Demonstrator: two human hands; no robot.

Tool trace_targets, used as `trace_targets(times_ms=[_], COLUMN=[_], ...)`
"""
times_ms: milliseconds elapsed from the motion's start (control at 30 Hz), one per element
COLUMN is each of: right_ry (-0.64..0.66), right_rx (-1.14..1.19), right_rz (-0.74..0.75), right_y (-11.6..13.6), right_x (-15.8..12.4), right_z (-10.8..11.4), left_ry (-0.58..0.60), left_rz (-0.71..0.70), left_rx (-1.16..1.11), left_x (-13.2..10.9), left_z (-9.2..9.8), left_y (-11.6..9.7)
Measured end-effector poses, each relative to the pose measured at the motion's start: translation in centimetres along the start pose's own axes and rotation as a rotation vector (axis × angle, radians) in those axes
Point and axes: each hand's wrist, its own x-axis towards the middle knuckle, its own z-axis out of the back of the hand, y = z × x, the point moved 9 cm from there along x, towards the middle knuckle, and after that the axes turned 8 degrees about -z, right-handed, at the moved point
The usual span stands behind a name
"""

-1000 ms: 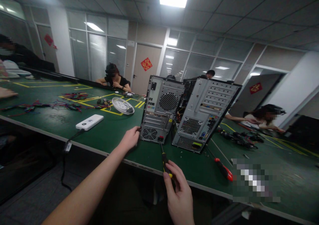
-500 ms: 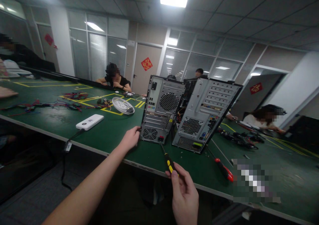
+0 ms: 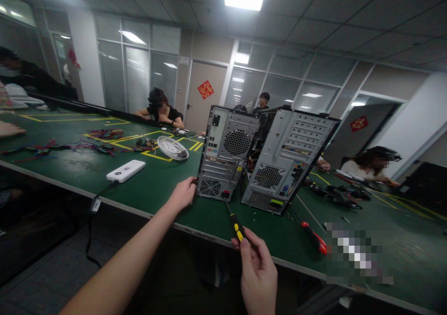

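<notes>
Here, left hand (image 3: 183, 195) reaches over the bench (image 3: 164, 191) near edge, fingers loosely curled, fingertips touching the lower left corner of the left case (image 3: 226, 153). It presses or steadies there, not wrapped around anything. Right hand (image 3: 257, 273) sits just off the near edge, fingers closed around the handle of a black-yellow screwdriver (image 3: 235, 224); thumb and forefinger pinch the handle end. The shaft points up and away, tip at the bottom rear edge of the left case, beside the small fan grille; whether the tip sits in a screw, cannot tell.

Left case stands upright, rear panel facing the camera, a short way in from the near edge. Right case (image 3: 289, 159) stands just beside it, also rear-on, tilted slightly, side open. A red screwdriver (image 3: 312, 236) lies on the bench right of the cases, near the edge. White box (image 3: 125, 170) lies toward the left, cable hanging off the near edge. White fan (image 3: 172, 148) sits farther in, behind it. Coloured wires (image 3: 70, 146) spread along the left part. Other people sit at the far edge and right side.
</notes>
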Motion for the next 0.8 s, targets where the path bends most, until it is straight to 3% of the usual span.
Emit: trace_targets(times_ms=[800], right_ry=[0.001], right_rx=[0.01], right_rz=[-0.033], right_y=[-0.02], right_x=[0.09], right_z=[-0.02], left_ry=[-0.009], left_rz=[-0.004], left_rx=[0.01], left_x=[0.0], left_z=[0.06], left_y=[-0.01])
